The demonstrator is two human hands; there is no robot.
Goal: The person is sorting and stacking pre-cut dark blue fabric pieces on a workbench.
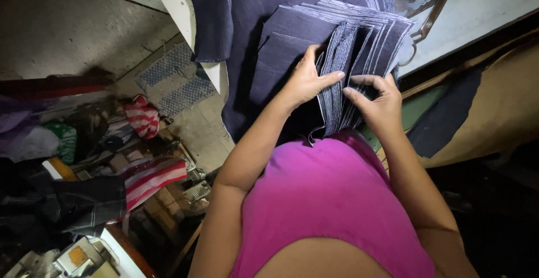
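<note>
Cluttered workshop floor is showing at lower left, pale worktable (179,8) at top.
Left hand (307,81) and right hand (377,105) are gripping, fingers spread, a stack of dark denim fabric pieces (337,36) at upper centre.

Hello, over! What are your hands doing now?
Left hand and right hand both grip the stack of dark denim pieces, fanning its edges. Scissors lie beside it, untouched.
</note>
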